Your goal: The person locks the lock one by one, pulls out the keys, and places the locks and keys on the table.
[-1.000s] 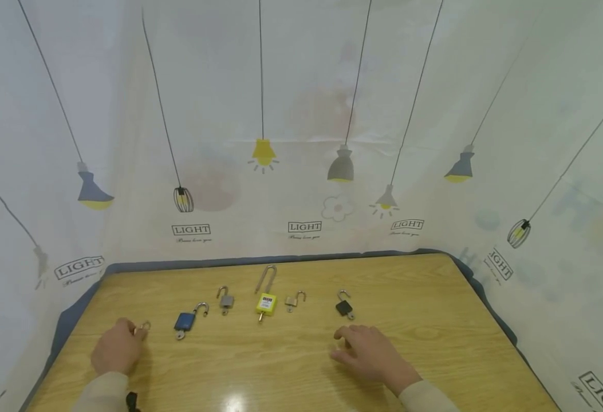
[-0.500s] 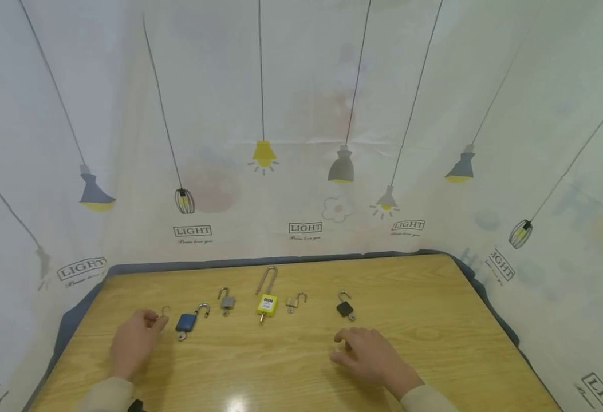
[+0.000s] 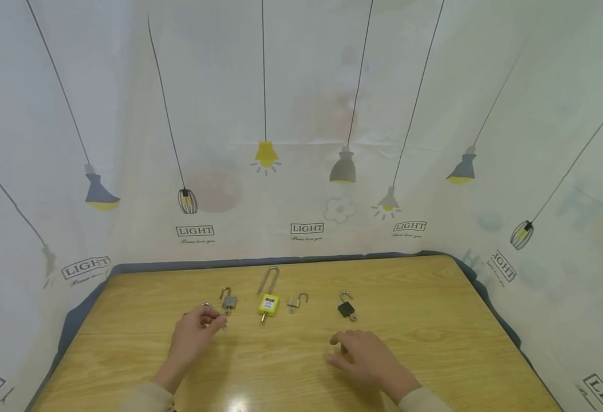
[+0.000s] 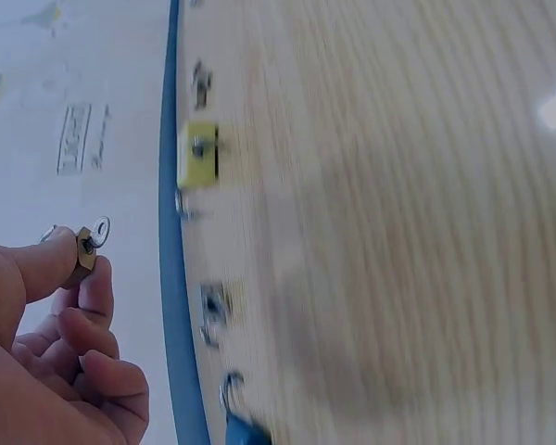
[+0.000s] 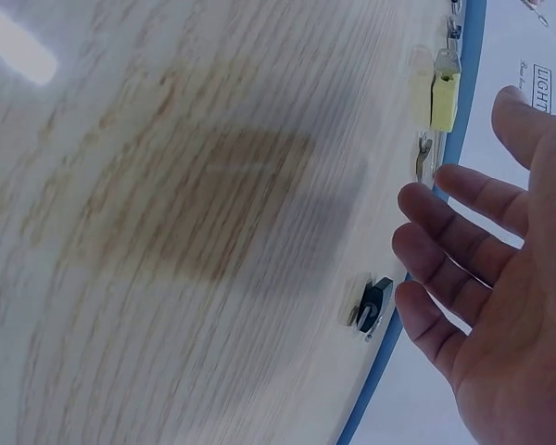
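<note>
Head view has your left hand (image 3: 193,335) at the left, above the worktop (image 3: 280,372), thumb and index finger pinching a small brass padlock; left wrist view shows this brass padlock (image 4: 83,261) best, with the round head of its key (image 4: 101,232) poking out past your fingertips. Behind that hand lies a blue padlock (image 4: 247,432), mostly hidden from your head camera. Next to the right you have a grey padlock (image 3: 230,301), its shackle unlatched, its lower end close to your fingertips in that line of sight; you can't tell there whether they touch. Then comes a yellow padlock (image 3: 268,305) with a white label, its long shackle pointing to the far edge and a key toward you. Just right of it sits a second small brass padlock (image 3: 294,302), shackle swung aside. Well apart, farther right, lies a black padlock (image 3: 346,309) with its key inserted. Your right hand (image 3: 365,357) is nearest to that one, gripping nothing, fingers loosely bent and thumb apart from them.
</note>
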Demonstrator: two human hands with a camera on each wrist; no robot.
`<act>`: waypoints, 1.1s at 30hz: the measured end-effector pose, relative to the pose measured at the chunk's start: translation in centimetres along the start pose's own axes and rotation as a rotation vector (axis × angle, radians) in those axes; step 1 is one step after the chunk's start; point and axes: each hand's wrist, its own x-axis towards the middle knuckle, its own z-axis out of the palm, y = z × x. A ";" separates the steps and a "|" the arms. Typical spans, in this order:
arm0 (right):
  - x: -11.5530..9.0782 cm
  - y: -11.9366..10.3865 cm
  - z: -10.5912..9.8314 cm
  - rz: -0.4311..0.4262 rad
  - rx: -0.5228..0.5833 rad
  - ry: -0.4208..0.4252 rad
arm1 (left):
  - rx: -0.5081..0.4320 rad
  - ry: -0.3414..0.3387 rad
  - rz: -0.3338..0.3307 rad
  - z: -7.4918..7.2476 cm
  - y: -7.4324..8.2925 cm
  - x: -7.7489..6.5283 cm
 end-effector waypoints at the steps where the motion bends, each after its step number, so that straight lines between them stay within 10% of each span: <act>1: 0.0 -0.1 0.0 -0.007 0.004 0.003 | -0.022 -0.009 0.006 0.4 0.4 -0.2; 19: 0.4 -1.0 0.4 -0.073 0.026 0.028 | -0.242 -0.151 -0.019 5.5 3.4 -2.3; 33: 1.6 -3.3 -0.5 -0.195 0.051 0.165 | -0.241 -0.290 0.199 7.6 5.1 -4.1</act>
